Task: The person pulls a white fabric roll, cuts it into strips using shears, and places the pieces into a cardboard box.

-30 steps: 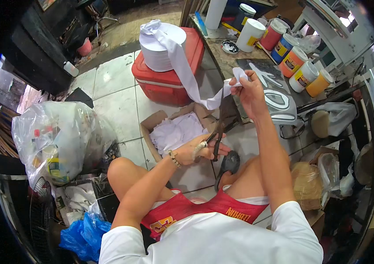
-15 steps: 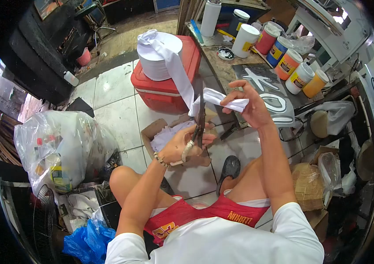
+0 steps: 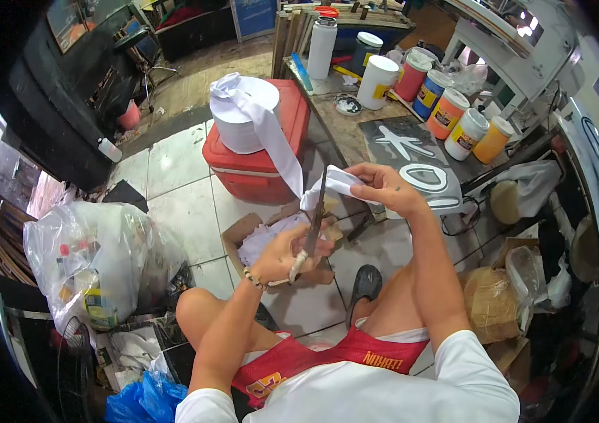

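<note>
My left hand [image 3: 286, 255] is closed around the handle of a pair of scissors [image 3: 318, 215], whose pale grip looks wrapped. The dark blades point up and stand against a white fabric strip [image 3: 341, 181]. Pinched between thumb and fingers, the folded part of that strip is in my right hand [image 3: 389, 189]. From the fold, the strip runs left past the blades and rises to a big white roll [image 3: 243, 116]. This roll rests on a red cooler [image 3: 250, 169]. Below my left hand, an open cardboard box [image 3: 239, 243] contains white fabric pieces [image 3: 267, 240].
Several paint jars [image 3: 447, 113] and a black stencil-like board with white lettering [image 3: 398, 144] sit on the worn table [image 3: 331, 116] at right. A clear bag of containers [image 3: 102, 254] stands left. A blue plastic bag [image 3: 145, 398] lies lower left, and a taped carton [image 3: 490, 303] at right.
My right hand has lowered and its fingers have closed more on the folded strip. The scissor blades, seen apart before, now look together. The camera view has shifted slightly.
</note>
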The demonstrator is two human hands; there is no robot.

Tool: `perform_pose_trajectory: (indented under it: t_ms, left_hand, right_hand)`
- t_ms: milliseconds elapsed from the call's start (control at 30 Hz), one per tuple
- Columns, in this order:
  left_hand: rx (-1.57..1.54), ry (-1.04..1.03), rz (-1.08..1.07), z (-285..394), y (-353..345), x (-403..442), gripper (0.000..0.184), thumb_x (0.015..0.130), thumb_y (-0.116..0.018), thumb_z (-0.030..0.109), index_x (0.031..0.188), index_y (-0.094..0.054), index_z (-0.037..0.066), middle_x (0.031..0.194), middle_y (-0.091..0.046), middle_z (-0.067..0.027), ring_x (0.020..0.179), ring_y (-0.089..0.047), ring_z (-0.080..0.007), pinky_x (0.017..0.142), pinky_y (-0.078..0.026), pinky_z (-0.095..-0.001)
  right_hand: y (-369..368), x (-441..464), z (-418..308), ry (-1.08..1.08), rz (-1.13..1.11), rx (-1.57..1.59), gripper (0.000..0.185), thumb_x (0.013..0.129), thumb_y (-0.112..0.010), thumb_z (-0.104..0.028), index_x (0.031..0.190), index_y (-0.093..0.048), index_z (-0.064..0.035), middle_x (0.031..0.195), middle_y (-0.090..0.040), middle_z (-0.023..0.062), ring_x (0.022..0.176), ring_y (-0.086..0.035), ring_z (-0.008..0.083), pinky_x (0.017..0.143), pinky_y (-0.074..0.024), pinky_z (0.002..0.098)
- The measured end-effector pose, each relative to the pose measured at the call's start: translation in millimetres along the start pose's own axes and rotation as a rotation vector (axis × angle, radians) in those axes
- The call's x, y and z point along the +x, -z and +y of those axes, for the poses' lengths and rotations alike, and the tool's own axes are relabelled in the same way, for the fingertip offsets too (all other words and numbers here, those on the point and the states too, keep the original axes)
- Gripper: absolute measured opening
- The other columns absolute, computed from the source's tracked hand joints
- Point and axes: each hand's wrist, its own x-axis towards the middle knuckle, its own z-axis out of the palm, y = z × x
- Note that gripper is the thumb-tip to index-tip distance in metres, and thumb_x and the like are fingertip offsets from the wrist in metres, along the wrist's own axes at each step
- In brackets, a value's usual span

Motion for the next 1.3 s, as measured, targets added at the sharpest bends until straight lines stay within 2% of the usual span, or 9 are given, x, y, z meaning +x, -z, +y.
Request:
perform_pose_trajectory:
  t_ms: [233,333,567,700,767,900,1067,1200,1300]
  left_hand:
    - [0.024,0.044,-0.018,-6.3,-3.3,1.7,0.079,0.078,-0.078,0.019,0.145,-0.039,0.003,0.124,-0.061,-0.0171,0.115,-0.062,-0.0246,0.096,-0.050,-0.0348]
    - [0.044,0.053,-0.051,-13.7,-0.7,2.8,0.085,0.076,-0.081,0.025,0.145,-0.037,0.002,0.130,-0.058,-0.0184,0.120,-0.058,-0.0267,0.101,-0.047,-0.0378]
    - [0.019,0.058,-0.087,-23.1,-3.9,5.6,0.100,0.071,-0.085,0.040,0.146,-0.033,0.000,0.141,-0.049,-0.0219,0.132,-0.048,-0.0284,0.108,-0.039,-0.0401]
    - [-0.041,0.018,-0.091,-27.1,-1.7,6.3,0.090,0.074,-0.085,0.034,0.142,-0.038,0.000,0.134,-0.056,-0.0212,0.123,-0.056,-0.0263,0.102,-0.046,-0.0378]
    - [-0.065,0.040,-0.105,-22.3,-4.0,5.6,0.089,0.075,-0.086,0.027,0.144,-0.036,0.002,0.130,-0.059,-0.0195,0.118,-0.060,-0.0243,0.097,-0.048,-0.0345]
    - [-0.082,0.024,-0.125,-9.2,-11.1,2.7,0.082,0.079,-0.083,0.015,0.145,-0.036,0.003,0.125,-0.063,-0.0189,0.110,-0.065,-0.0231,0.092,-0.053,-0.0331]
    - [-0.078,-0.014,-0.141,-4.7,-8.3,-0.5,0.093,0.077,-0.084,0.032,0.146,-0.031,0.002,0.139,-0.052,-0.0213,0.126,-0.055,-0.0270,0.107,-0.042,-0.0384]
    - [-0.053,-0.100,-0.069,-4.1,-11.0,-3.0,0.101,0.073,-0.085,0.033,0.149,-0.025,0.002,0.145,-0.046,-0.0196,0.135,-0.046,-0.0254,0.114,-0.035,-0.0409]
    - [-0.051,-0.058,-0.068,-17.6,1.9,1.0,0.083,0.077,-0.082,0.021,0.143,-0.036,0.002,0.136,-0.055,-0.0171,0.124,-0.056,-0.0221,0.104,-0.046,-0.0371]
  right_hand:
    - [-4.9,3.5,3.1,-0.132,0.021,-0.193,0.035,0.090,-0.072,-0.032,0.104,-0.066,-0.0009,0.081,-0.065,0.0004,0.072,-0.058,0.0065,0.065,-0.0446,0.0228]
    - [-9.6,4.5,4.7,0.020,0.060,-0.159,0.029,0.093,-0.068,-0.030,0.097,-0.065,-0.0024,0.074,-0.059,-0.0023,0.065,-0.053,0.0047,0.057,-0.0398,0.0227]
    - [-15.1,-2.4,-3.1,-0.089,-0.065,-0.194,0.026,0.095,-0.064,-0.030,0.094,-0.063,-0.0041,0.068,-0.051,-0.0052,0.060,-0.046,0.0036,0.051,-0.0343,0.0222]
    - [-10.5,1.4,3.7,-0.108,-0.050,-0.221,0.024,0.096,-0.063,-0.029,0.100,-0.064,-0.0058,0.073,-0.052,-0.0050,0.063,-0.047,0.0033,0.055,-0.0385,0.0212]
    - [-15.3,4.4,5.1,0.190,0.037,-0.158,0.028,0.097,-0.062,-0.028,0.114,-0.065,-0.0064,0.088,-0.060,-0.0033,0.074,-0.054,0.0041,0.066,-0.0449,0.0205]
    - [-22.5,0.0,-10.0,0.026,-0.082,0.130,0.039,0.099,-0.059,-0.024,0.133,-0.056,-0.0054,0.108,-0.064,0.0006,0.088,-0.059,0.0068,0.077,-0.0479,0.0235]
    - [-37.8,3.5,-1.7,0.069,-0.159,0.051,0.032,0.101,-0.054,-0.021,0.127,-0.057,-0.0034,0.111,-0.065,0.0038,0.095,-0.059,0.0090,0.084,-0.0484,0.0267]
    - [-43.9,12.1,14.1,0.141,-0.232,0.028,0.030,0.102,-0.052,-0.022,0.123,-0.058,-0.0012,0.123,-0.064,0.0103,0.111,-0.060,0.0165,0.098,-0.0448,0.0321]
    - [-38.5,11.6,8.3,0.120,-0.146,-0.031,0.029,0.103,-0.049,-0.020,0.121,-0.059,-0.0004,0.121,-0.065,0.0109,0.117,-0.058,0.0187,0.104,-0.0408,0.0345]
